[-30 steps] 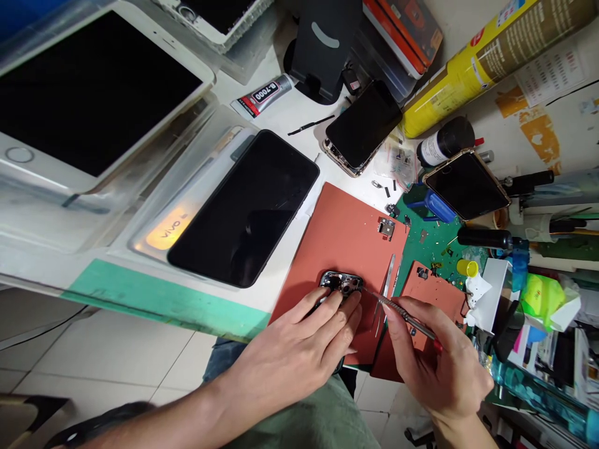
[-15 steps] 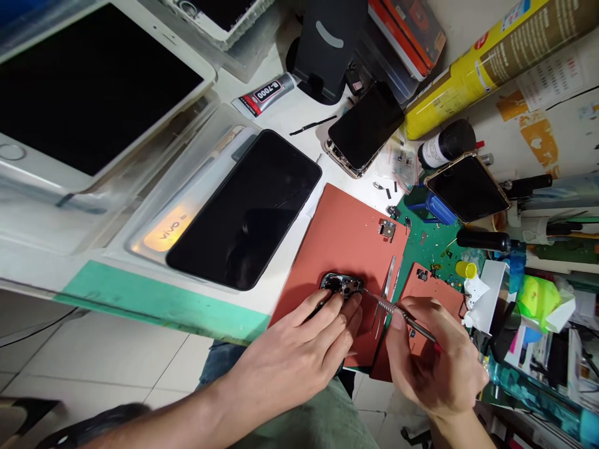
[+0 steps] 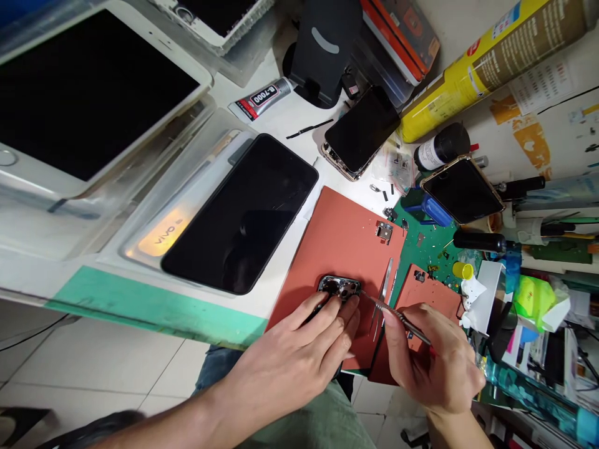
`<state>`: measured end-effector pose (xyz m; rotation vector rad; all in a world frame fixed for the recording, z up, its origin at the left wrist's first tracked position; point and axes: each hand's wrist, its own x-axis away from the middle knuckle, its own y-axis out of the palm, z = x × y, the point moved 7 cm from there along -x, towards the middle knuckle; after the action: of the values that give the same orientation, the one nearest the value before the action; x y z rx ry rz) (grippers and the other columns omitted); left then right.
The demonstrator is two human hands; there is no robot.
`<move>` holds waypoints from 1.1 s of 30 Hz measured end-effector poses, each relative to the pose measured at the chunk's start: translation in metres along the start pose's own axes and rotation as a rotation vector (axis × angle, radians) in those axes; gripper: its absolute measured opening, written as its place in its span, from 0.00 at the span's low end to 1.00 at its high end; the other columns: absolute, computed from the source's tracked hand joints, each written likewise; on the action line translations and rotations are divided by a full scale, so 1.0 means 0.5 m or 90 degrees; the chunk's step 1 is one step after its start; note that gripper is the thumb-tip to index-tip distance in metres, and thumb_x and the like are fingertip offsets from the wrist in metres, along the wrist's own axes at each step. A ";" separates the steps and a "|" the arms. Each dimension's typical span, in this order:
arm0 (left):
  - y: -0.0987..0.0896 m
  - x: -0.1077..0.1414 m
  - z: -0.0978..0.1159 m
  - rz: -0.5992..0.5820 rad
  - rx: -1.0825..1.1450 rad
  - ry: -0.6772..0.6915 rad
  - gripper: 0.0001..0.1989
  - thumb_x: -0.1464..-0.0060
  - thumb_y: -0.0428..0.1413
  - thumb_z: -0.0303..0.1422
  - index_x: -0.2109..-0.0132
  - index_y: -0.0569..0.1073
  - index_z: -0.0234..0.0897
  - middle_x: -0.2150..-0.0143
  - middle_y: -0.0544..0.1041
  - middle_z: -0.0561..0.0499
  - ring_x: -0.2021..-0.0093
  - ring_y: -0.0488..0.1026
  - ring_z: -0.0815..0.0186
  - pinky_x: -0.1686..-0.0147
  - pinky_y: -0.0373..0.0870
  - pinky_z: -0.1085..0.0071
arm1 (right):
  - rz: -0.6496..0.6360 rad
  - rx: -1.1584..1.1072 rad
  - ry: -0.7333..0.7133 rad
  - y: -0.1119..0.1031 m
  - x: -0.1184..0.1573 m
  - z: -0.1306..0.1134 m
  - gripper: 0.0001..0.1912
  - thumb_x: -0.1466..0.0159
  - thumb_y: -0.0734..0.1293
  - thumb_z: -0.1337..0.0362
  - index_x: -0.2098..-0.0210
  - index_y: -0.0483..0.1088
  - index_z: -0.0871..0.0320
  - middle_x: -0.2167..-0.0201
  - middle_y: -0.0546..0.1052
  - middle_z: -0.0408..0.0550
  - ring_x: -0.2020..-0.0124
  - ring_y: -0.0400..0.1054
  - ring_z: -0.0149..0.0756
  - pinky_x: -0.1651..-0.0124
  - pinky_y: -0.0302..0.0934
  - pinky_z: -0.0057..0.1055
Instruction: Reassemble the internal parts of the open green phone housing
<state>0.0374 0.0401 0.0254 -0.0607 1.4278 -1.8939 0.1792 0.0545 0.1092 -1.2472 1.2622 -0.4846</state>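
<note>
An opened phone frame (image 3: 339, 285) lies on a reddish-brown mat (image 3: 346, 218), its upper end showing beyond my fingers. My left hand (image 3: 306, 343) is wrapped over the frame and covers most of it. Between the thumb and fingers of my right hand (image 3: 430, 352) is a thin metal tool (image 3: 402, 321), its tip at the frame's right edge. Metal tweezers (image 3: 385, 284) lie on the mat just beyond the tool. A small metal part (image 3: 384, 232) sits near the mat's far right corner.
A large black phone (image 3: 241, 212) lies left of the mat. Farther back are a glue tube (image 3: 262, 98), another phone (image 3: 362, 134) and a yellow can (image 3: 468, 75). A second reddish mat (image 3: 435, 293) and a yellow cap (image 3: 463, 270) are on the right.
The whole view has shifted slightly. Both hands keep nearly the same pose, with the tool still at the frame's right edge.
</note>
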 end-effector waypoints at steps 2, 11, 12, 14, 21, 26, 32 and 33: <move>0.000 -0.001 0.000 0.001 0.001 0.001 0.13 0.26 0.52 0.31 0.52 0.81 0.33 0.50 0.86 0.43 0.40 0.75 0.49 0.30 0.61 0.50 | -0.010 -0.008 -0.002 0.002 -0.001 0.001 0.18 0.33 0.74 0.76 0.46 0.73 0.59 0.68 0.81 0.44 0.73 0.75 0.34 0.72 0.73 0.32; -0.001 -0.005 -0.001 -0.004 0.001 0.003 0.14 0.25 0.51 0.31 0.50 0.83 0.33 0.48 0.86 0.44 0.39 0.75 0.49 0.29 0.60 0.49 | -0.008 0.001 -0.007 0.001 -0.007 -0.004 0.14 0.33 0.74 0.78 0.50 0.73 0.60 0.68 0.81 0.45 0.71 0.76 0.33 0.68 0.73 0.31; -0.002 -0.005 -0.001 -0.002 0.001 0.004 0.14 0.25 0.51 0.31 0.50 0.83 0.33 0.49 0.86 0.45 0.39 0.75 0.49 0.29 0.60 0.49 | -0.006 0.006 -0.011 0.000 -0.007 -0.006 0.14 0.34 0.74 0.78 0.52 0.74 0.60 0.70 0.80 0.44 0.73 0.74 0.33 0.69 0.72 0.31; -0.002 -0.006 0.000 -0.003 0.002 0.006 0.14 0.25 0.52 0.31 0.51 0.83 0.34 0.49 0.86 0.44 0.40 0.75 0.49 0.29 0.60 0.48 | -0.008 0.011 -0.014 0.001 -0.008 -0.007 0.13 0.34 0.75 0.78 0.54 0.74 0.60 0.74 0.78 0.41 0.75 0.72 0.32 0.72 0.70 0.30; 0.002 0.001 0.002 -0.002 -0.010 0.007 0.11 0.28 0.57 0.34 0.55 0.82 0.33 0.46 0.86 0.42 0.38 0.75 0.47 0.30 0.61 0.48 | 0.023 0.051 -0.024 0.000 -0.012 -0.013 0.13 0.33 0.76 0.76 0.53 0.73 0.57 0.74 0.79 0.39 0.76 0.74 0.31 0.72 0.71 0.29; 0.003 -0.001 -0.002 -0.013 -0.019 -0.001 0.14 0.28 0.60 0.38 0.46 0.82 0.31 0.38 0.83 0.42 0.37 0.75 0.48 0.30 0.63 0.49 | 0.040 0.019 0.078 -0.035 0.028 0.007 0.10 0.33 0.77 0.74 0.55 0.77 0.56 0.71 0.82 0.42 0.76 0.75 0.31 0.72 0.73 0.29; -0.004 -0.008 -0.007 -0.019 -0.020 -0.006 0.22 0.25 0.56 0.39 0.33 0.75 0.30 0.31 0.79 0.43 0.38 0.75 0.45 0.36 0.68 0.47 | 0.475 0.053 0.330 -0.212 0.186 0.072 0.18 0.43 0.84 0.70 0.56 0.81 0.56 0.67 0.85 0.46 0.74 0.79 0.41 0.74 0.75 0.37; -0.006 -0.009 -0.007 -0.012 -0.023 0.006 0.22 0.25 0.56 0.37 0.33 0.75 0.29 0.32 0.79 0.42 0.40 0.75 0.43 0.38 0.69 0.45 | 0.524 0.053 0.393 -0.234 0.221 0.084 0.22 0.45 0.85 0.70 0.53 0.80 0.56 0.65 0.85 0.45 0.72 0.80 0.41 0.70 0.78 0.39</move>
<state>0.0376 0.0460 0.0281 -0.0832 1.4721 -1.8863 0.2905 -0.0596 0.1570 -0.4119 2.1020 -0.3054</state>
